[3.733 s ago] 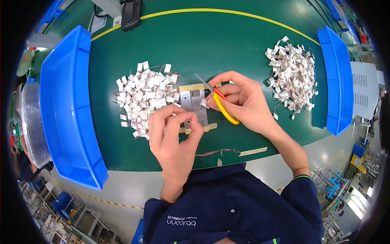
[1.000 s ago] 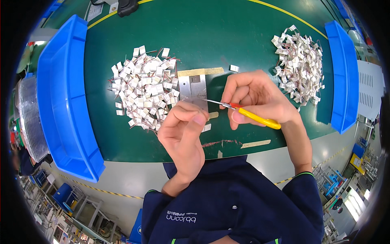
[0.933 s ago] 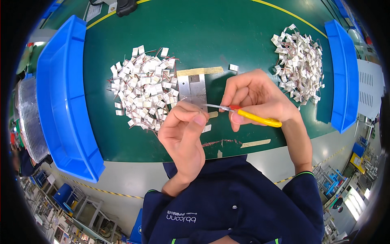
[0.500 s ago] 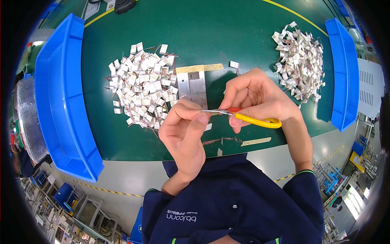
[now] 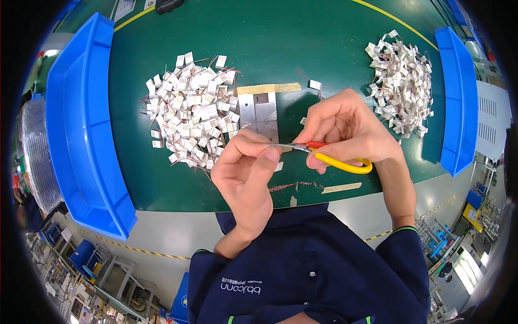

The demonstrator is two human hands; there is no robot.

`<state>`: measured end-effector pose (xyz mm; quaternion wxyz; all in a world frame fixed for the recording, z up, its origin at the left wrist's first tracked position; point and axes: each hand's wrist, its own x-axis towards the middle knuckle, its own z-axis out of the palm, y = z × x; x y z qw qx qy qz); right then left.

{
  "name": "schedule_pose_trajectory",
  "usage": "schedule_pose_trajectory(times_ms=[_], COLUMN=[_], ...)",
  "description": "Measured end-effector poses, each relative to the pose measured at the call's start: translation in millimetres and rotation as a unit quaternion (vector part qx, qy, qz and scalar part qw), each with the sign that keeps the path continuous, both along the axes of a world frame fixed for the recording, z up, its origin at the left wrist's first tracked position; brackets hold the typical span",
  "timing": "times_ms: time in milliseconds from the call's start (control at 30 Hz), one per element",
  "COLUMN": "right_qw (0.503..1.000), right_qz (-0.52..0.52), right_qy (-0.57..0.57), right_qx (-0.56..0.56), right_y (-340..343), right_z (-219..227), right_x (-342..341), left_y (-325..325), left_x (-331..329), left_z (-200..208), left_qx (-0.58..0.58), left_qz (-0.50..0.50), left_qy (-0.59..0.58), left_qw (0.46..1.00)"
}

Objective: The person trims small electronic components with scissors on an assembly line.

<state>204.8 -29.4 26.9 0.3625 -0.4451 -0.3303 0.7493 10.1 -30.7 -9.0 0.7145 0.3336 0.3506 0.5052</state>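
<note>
My right hand [image 5: 350,135] is closed around small scissors [image 5: 345,163] with a yellow looped handle and a red part beside it. Their thin metal end points left, toward the fingertips of my left hand [image 5: 245,178]. Thumb and forefinger of that hand are pinched together at the metal tip; what lies between them is hidden. Beyond both hands, a flat metal plate [image 5: 258,121] lies on the green table, with tan tape [image 5: 270,88] along its far edge. A single white connector [image 5: 315,85] with wires lies right of the plate.
Left of the plate is a heap of white connectors with dark and red wires [image 5: 189,108]; another heap [image 5: 402,81] lies at the far right. Blue bins [image 5: 81,135] [image 5: 456,102] flank the green table [image 5: 318,32]. A tape strip [image 5: 341,188] lies near the front edge.
The table and its heaps have shifted slightly in the picture. Both hands keep nearly the same pose, with the scissors still at the left fingertips.
</note>
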Motion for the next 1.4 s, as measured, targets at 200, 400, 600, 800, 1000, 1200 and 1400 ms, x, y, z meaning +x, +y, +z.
schedule_pose_trajectory(times_ms=[200,400,600,800,1000,1200,1400], right_qw=[1.0,0.995,0.874,0.86,0.795,0.841,0.904], right_qz=[0.025,-0.051,-0.256,-0.185,-0.142,-0.18,-0.215], right_qy=[-0.004,0.044,-0.367,-0.434,-0.526,-0.468,-0.322], right_qx=[-0.005,0.075,0.19,0.198,0.265,0.206,0.184], right_y=[1,-1,8,7,13,12,8], right_z=[-1,-6,-2,-10,-21,-13,-11], right_x=[4,14,17,22,10,5,-6], left_y=[2,2,5,33,42,44,19], left_x=[-1,-1,-9,-33,-56,-61,-31], left_z=[-1,-3,2,11,16,8,27], left_qx=[0.01,0.009,0.024,0.146,0.153,0.141,0.278], left_qz=[-0.004,-0.003,0.049,0.161,0.247,0.239,0.039], left_qy=[0.001,0.009,0.066,0.177,0.305,0.402,0.451], left_qw=[1.0,1.0,0.996,0.96,0.907,0.872,0.847])
